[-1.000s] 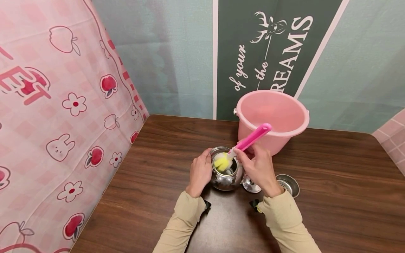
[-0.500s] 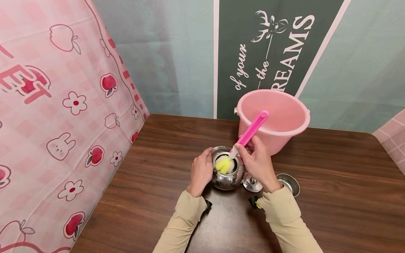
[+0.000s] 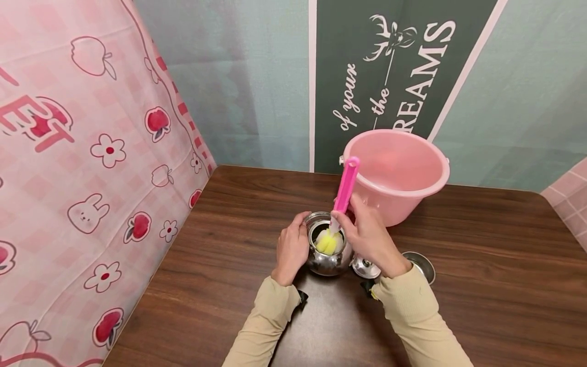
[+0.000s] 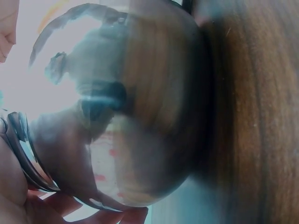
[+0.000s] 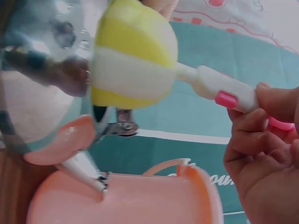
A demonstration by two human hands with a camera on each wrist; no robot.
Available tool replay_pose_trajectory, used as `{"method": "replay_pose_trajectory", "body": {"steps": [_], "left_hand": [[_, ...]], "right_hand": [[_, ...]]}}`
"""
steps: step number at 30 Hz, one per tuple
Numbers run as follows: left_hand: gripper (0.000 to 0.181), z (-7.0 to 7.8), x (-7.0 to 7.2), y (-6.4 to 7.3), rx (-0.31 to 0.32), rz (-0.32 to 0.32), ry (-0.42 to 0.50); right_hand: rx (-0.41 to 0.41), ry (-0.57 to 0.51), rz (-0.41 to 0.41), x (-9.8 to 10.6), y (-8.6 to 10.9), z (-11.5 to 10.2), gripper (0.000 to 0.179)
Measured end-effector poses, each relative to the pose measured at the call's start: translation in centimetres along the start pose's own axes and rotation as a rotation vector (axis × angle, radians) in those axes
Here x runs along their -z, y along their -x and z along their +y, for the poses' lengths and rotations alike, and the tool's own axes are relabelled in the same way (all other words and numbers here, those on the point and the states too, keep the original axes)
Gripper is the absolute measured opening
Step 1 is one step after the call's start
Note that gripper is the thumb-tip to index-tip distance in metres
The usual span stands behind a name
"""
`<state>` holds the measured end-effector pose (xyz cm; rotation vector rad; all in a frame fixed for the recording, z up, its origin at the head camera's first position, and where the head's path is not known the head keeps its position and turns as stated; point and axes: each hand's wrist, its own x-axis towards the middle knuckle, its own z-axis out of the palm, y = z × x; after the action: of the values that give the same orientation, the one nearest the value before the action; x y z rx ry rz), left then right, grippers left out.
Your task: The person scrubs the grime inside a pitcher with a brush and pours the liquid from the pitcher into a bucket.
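Observation:
A shiny steel teapot (image 3: pixel 326 265) stands lidless on the table, and its round body fills much of the left wrist view. My left hand (image 3: pixel 292 247) holds its left side, fingers bent around it near the metal handle (image 4: pixel 32 163). In my right hand (image 3: pixel 370 238) is a sponge brush; thumb and fingers pinch its pink handle (image 3: pixel 346 188) near the white neck (image 5: pixel 224 88). The brush's yellow-and-white sponge head (image 5: pixel 135 56) sits at the pot's mouth, bulging above the rim in the right wrist view. A spout (image 5: pixel 84 170) shows below it.
A pink bucket (image 3: pixel 396 204) stands behind my right hand. Beside the pot lies a steel lid (image 3: pixel 365 267), partly covered by that hand. To the right is a small steel strainer cup (image 3: pixel 424 266), partly behind my wrist. Printed cloths (image 3: pixel 257 92) hang behind the wooden table (image 3: pixel 229 229).
The brush handle has swung from leaning right to nearly upright, my right hand shifting slightly left with it. The sponge head has moved down and right in the mouth. My left hand stays put.

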<state>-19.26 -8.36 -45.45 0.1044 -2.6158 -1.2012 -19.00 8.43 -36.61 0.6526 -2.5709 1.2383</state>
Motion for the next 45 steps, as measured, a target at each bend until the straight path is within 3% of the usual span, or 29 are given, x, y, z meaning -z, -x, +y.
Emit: {"method": "replay_pose_trajectory", "body": {"steps": [10,23,32,37,42,45], "left_hand": [[0.037,-0.1,0.0,-0.1,-0.008,-0.030,0.001],[0.038,-0.1,0.0,-0.2,-0.030,-0.033,-0.038],[0.038,-0.2,0.1,-0.2,-0.025,-0.036,-0.019],[0.037,-0.3,0.1,-0.3,-0.025,-0.037,-0.013],[0.038,-0.3,0.1,-0.2,-0.028,-0.033,-0.005],[0.038,-0.3,0.1,-0.3,-0.030,-0.030,-0.002]], "right_hand": [[0.191,0.159,-0.046,0.1,0.4,-1.3,0.014],[0.377,0.279,0.050,0.0,1.2,-0.8,0.021],[0.453,0.263,0.147,-0.2,2.3,0.2,0.020],[0.446,0.200,0.204,-0.7,3.2,0.8,0.021],[0.464,0.141,0.309,-1.4,3.8,1.5,0.008],[0.446,0.128,0.364,-1.7,4.1,1.8,0.012]]}}
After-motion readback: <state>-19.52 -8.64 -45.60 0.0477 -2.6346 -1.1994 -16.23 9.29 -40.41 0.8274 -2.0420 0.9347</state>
